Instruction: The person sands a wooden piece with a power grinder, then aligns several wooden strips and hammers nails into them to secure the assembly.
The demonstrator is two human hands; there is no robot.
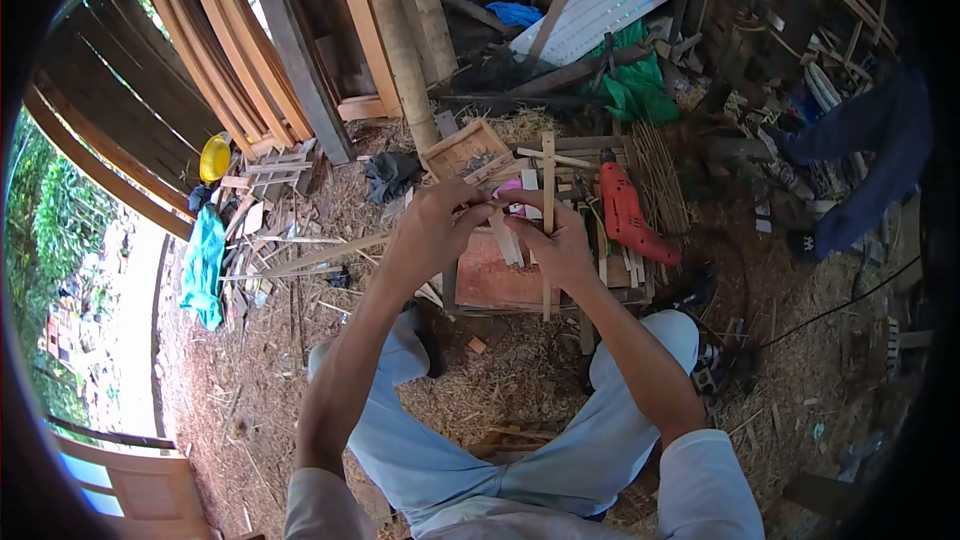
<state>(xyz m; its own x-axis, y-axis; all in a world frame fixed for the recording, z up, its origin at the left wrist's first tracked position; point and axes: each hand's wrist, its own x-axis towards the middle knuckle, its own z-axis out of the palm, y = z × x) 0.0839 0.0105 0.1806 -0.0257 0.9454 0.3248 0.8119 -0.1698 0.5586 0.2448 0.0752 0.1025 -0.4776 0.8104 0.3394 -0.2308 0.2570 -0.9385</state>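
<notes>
Shavings (500, 370) litter the floor (250, 370) around the low desk (448, 280); a drill (630, 210) lies on its right side. Above the desk, left hand (438, 222) and right hand (565, 245) both pinch, apparently on one slat (508, 242); exact contact is unclear. Slat likely light, stiff, splintery: grip by its edges.

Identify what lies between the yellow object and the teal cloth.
In the head view, a dark item, too small to identify, lies between the yellow object and teal cloth.

From the right hand (560, 245), a chunky red plastic power drill (626, 208) blocks three o'clock — six o'clock opens between the pale-blue-trousered knees (645, 345).
</notes>
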